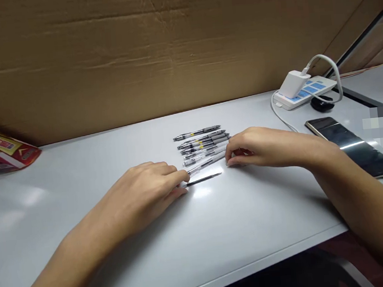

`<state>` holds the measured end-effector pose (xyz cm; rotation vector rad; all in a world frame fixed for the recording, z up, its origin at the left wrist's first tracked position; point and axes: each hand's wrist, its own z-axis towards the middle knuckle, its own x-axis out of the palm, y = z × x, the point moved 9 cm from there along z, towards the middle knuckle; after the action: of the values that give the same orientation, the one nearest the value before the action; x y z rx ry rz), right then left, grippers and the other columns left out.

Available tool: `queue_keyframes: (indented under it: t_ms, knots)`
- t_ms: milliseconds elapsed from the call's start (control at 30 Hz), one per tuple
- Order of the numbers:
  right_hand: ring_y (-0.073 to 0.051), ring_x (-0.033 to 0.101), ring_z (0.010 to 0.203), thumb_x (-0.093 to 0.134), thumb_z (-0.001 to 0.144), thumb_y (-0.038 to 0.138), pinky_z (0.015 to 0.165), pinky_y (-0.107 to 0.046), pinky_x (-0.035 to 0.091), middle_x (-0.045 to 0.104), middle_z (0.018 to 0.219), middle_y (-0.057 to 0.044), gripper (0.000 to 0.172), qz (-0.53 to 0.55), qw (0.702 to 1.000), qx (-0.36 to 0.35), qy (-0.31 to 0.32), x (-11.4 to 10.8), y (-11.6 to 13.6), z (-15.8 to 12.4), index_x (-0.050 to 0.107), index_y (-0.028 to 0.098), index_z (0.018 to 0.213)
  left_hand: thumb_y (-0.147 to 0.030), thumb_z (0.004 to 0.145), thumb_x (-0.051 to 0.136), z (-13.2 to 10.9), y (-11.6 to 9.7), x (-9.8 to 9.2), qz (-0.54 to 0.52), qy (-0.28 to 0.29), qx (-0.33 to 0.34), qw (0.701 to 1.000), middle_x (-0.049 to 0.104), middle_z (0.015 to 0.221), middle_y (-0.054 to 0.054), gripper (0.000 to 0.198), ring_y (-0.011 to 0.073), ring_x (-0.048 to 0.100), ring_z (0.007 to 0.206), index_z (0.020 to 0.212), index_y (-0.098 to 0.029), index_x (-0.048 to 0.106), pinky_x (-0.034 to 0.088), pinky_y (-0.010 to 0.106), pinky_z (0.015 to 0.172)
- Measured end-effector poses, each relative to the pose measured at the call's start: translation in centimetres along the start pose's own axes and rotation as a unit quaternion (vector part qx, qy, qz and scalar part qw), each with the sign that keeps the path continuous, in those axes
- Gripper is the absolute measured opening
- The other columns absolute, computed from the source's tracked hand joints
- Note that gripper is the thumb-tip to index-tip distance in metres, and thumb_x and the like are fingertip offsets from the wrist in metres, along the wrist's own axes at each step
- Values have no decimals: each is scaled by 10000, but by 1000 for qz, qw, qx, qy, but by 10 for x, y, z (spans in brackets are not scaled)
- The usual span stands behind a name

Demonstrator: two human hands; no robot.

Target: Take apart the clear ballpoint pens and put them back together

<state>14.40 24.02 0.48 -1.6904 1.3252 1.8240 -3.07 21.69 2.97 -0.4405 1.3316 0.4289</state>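
Several clear-barrelled pens [201, 143] with grey or whitish grips lie side by side in a slanting row on the white table. In front of them is a thin dark pen refill [203, 179], its left end between the thumb and index finger of my left hand [154, 183]. The nearest clear pen [201, 165] has its left end by my left fingertips and its right end by my right hand [249, 149]. My right fingers are curled and pressed together, with a tiny pale spot at their tips; what they hold is hidden.
A phone [354, 146] with a cable lies to the right. Behind it are a white power strip [324, 83] with a charger [294, 84] and a black round object [322, 104]. A red and gold box [5, 150] is at the far left. Cardboard [135, 54] stands along the back.
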Motion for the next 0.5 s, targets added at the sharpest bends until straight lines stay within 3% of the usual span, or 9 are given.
queue_keyframes:
  t_ms: [67,133,200,300,400,500]
  knots:
    - [-204,677,818,518,985,272,696,-306,476,765,985,-46,221,13,997,-16,-68,-18,0,-4,734,230,996,-375,998,528,1,3,-12,18,-31,-1,999,737,1016,47,221,203,696,852,1052,-253,705,544,314,759]
    - [-236,694,914,486,998,271,764,-344,501,761,1069,-65,255,12,983,-10,-185,-43,-4,-13,728,240,1071,-381,992,541,-1,12,-31,27,-103,-27,994,669,1295,87,274,263,671,1103,1209,-260,658,550,387,911]
    - [-250,700,902,511,996,303,755,-365,508,764,1058,-65,237,1,958,8,-285,-63,-9,-25,728,256,1080,-333,985,568,-7,21,-43,27,-167,-56,984,628,1378,65,298,260,640,1194,1276,-289,618,535,396,984]
    - [-220,671,716,626,952,388,631,-347,482,762,882,-36,164,-10,945,25,-327,-71,-13,-33,737,268,967,-245,997,560,-14,29,-44,27,-207,-65,976,740,1167,0,212,189,711,1026,1179,-301,653,558,306,903]
    - [-187,615,597,647,939,442,564,-332,445,715,715,-14,236,-13,946,42,-322,-68,-15,-30,724,246,833,-299,1001,574,-14,33,-32,35,-183,-67,980,774,939,-22,120,146,724,800,992,-262,687,546,244,736]
    - [-205,687,750,526,1000,351,678,-345,511,759,856,-37,271,10,943,14,-332,-66,-10,-27,749,237,897,-256,1012,515,-11,32,-28,31,-174,-60,982,745,779,-21,203,124,683,659,884,-225,670,510,229,633]
